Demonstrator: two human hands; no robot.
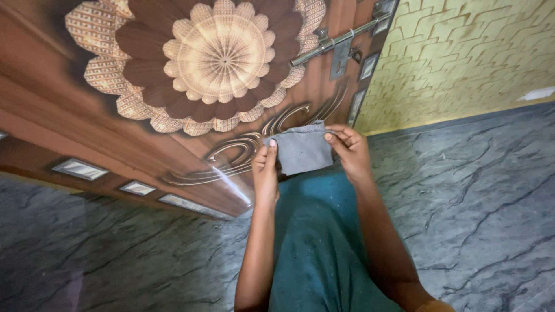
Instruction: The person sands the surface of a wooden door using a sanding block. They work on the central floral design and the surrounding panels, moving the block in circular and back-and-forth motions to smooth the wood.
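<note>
A small grey piece of cloth (302, 149) is stretched between my two hands in the middle of the view. My left hand (266, 167) pinches its left edge with thumb on top. My right hand (350, 147) grips its upper right corner with the fingers curled over it. Both forearms reach up from the bottom of the frame. Below the cloth lies teal fabric (315, 242) over my lap.
A brown wooden door (115, 133) with a large flower pattern fills the upper left, with a metal latch bolt (338, 40) near its edge. A yellow-green patterned wall (462, 58) stands at the right. Grey marbled floor (480, 196) spreads around.
</note>
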